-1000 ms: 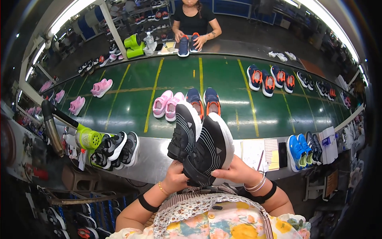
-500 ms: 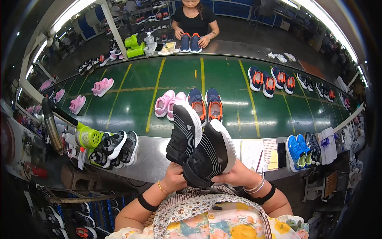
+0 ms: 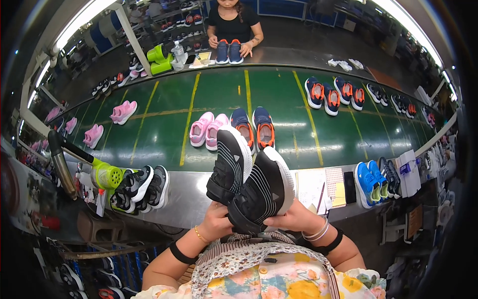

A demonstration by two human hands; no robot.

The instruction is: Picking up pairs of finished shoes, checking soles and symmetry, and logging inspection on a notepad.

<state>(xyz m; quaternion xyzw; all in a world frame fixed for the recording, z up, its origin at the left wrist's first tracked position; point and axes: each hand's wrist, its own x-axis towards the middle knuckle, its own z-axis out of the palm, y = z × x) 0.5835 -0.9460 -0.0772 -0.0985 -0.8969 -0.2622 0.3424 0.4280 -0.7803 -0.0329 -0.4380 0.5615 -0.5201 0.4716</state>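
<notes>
I hold a pair of black sneakers with thin pale stripes and white soles, toes up, in front of my chest. My left hand is closed round the heel end of the left sneaker. In my right hand is the right sneaker, tilted, its white sole facing right. This shoe partly overlaps the other one. Some of my fingers are hidden behind the shoes. Just beyond them, pink sneakers and navy sneakers with orange lining stand on the green belt.
Black-and-grey sneakers and a lime-green tool sit at left on the metal bench. Papers, a dark phone and blue sneakers lie to the right. Across the belt, a co-worker handles navy shoes.
The surroundings have shifted slightly left in the view. Both sneakers stay in my hands in almost the same pose.
</notes>
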